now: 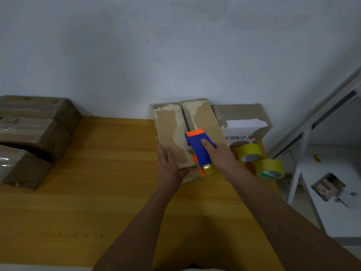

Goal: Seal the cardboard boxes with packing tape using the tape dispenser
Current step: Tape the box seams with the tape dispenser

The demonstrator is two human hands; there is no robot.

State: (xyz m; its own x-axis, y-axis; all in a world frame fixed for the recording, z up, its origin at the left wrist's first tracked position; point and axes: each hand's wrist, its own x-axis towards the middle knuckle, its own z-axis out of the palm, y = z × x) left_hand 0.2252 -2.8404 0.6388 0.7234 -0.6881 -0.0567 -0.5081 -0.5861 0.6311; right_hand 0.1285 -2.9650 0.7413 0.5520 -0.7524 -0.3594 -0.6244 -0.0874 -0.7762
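Observation:
A brown cardboard box (172, 124) with two closed top flaps lies on the wooden table (97, 173) against the wall. My left hand (168, 165) lies flat on its left flap near the front edge, thumb wrapped over the front corner. My right hand (216, 153) grips a blue and orange tape dispenser (197, 147) that sits over the seam between the flaps. Its yellowish tape roll (210, 170) is at the box's near edge.
Two spare yellow tape rolls (250, 152) (269, 169) sit right of the box. Another taped box with a white label (244, 122) stands behind them. Several taped boxes (33, 133) are stacked at the table's left. A white stand (332, 192) is off the right edge.

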